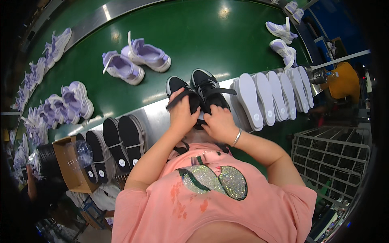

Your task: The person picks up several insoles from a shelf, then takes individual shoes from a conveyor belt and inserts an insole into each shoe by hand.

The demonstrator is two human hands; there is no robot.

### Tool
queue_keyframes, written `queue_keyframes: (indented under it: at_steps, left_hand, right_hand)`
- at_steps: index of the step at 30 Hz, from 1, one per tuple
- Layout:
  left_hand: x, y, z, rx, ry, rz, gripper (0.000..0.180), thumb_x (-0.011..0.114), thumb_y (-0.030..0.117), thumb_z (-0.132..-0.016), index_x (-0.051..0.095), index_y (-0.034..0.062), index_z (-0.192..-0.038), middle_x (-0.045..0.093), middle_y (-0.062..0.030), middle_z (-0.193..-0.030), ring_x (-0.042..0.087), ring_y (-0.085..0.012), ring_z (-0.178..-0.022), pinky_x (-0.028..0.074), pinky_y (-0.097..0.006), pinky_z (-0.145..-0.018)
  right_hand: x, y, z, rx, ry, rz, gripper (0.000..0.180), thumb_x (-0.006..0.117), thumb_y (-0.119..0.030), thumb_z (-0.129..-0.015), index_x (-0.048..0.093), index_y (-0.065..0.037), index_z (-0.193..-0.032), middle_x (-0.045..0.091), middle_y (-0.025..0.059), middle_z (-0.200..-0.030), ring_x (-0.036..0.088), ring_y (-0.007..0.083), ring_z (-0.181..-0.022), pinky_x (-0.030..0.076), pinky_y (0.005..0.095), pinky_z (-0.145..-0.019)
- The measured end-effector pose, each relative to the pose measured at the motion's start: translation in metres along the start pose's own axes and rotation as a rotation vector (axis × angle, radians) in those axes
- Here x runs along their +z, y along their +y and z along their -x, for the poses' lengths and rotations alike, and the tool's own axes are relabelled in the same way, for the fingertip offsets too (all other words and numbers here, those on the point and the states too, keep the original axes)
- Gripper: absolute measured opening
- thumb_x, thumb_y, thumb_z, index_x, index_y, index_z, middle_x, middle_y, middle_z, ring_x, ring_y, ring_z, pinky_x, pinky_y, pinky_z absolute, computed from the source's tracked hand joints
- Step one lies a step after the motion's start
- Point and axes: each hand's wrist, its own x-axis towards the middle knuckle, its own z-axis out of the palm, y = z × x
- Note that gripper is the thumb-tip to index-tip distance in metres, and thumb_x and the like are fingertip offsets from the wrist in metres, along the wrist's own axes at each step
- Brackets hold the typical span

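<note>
A pair of black sneakers with grey toe trim stands side by side at the near edge of the belt, toes pointing away from me. My left hand (183, 114) is wrapped around the left sneaker (175, 84), near its loose black strap. At the heel of the right sneaker (206, 83), my right hand (220, 121) grips the collar, with its fingers bent into the opening. That sneaker's strap (223, 91) sticks out to the right. The fingertips inside both sneakers are partly hidden.
Stacks of white insoles (265, 97) stand to the right, and banded black insoles (131, 137) to the left beside a cardboard box (67, 162). Lilac-and-white sneakers (150, 56) sit on the green belt (194, 32). A wire rack (332, 158) stands at lower right.
</note>
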Motion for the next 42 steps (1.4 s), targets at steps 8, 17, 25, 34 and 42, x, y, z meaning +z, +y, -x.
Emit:
queue_keyframes:
  at_steps: [8,17,25,34,42]
  left_hand:
    - [-0.005,-0.004,0.018,0.098,0.079,0.136,0.018,0.062,0.014,-0.075,0.059,0.0037,-0.089,0.060,-0.0124,-0.083,0.058,-0.0296,-0.074,0.046,-0.034,-0.066]
    - [-0.009,-0.037,-0.025,-0.534,-0.219,0.739,0.016,0.052,0.004,-0.071,0.063,-0.0009,-0.082,0.063,-0.0090,-0.071,0.057,-0.0154,-0.067,0.045,-0.027,-0.061]
    - [0.001,-0.040,-0.014,-0.420,-0.200,0.707,0.016,0.060,0.012,-0.068,0.064,0.0039,-0.081,0.064,-0.0101,-0.073,0.062,-0.0212,-0.071,0.046,-0.031,-0.063]
    - [-0.002,-0.018,-0.008,-0.368,-0.033,0.475,0.014,0.060,0.017,-0.067,0.064,0.0106,-0.079,0.062,-0.0138,-0.076,0.059,-0.0318,-0.073,0.046,-0.038,-0.064]
    - [-0.023,-0.002,0.004,-0.387,0.057,0.603,0.027,0.053,0.027,-0.077,0.061,0.0022,-0.084,0.061,-0.0157,-0.083,0.057,-0.0330,-0.078,0.045,-0.038,-0.070]
  right_hand:
    - [0.027,-0.001,0.033,-0.020,0.142,-0.115,0.050,0.065,-0.038,-0.068,0.052,-0.014,-0.110,0.049,0.0185,-0.099,0.053,0.0307,-0.084,0.037,0.0379,-0.073]
    - [-0.020,-0.016,0.030,-0.057,0.258,-0.022,0.034,0.056,-0.029,-0.080,0.055,-0.006,-0.105,0.058,0.0110,-0.079,0.056,0.0299,-0.077,0.042,0.0372,-0.071]
    - [0.059,-0.013,-0.048,0.434,0.054,-0.859,0.026,0.046,-0.020,-0.085,0.054,0.003,-0.075,0.058,0.0153,-0.060,0.058,0.0252,-0.054,0.044,0.0358,-0.050]
    - [0.044,-0.009,-0.042,0.584,0.049,-1.387,0.017,0.053,-0.021,-0.085,0.053,-0.008,-0.074,0.043,-0.0034,-0.051,0.034,0.0051,-0.038,0.024,0.0187,-0.034]
    - [0.000,-0.011,-0.012,0.224,0.119,-1.525,0.015,0.051,-0.016,-0.087,0.056,-0.002,-0.084,0.042,-0.0031,-0.054,0.033,0.0036,-0.045,0.024,0.0178,-0.041]
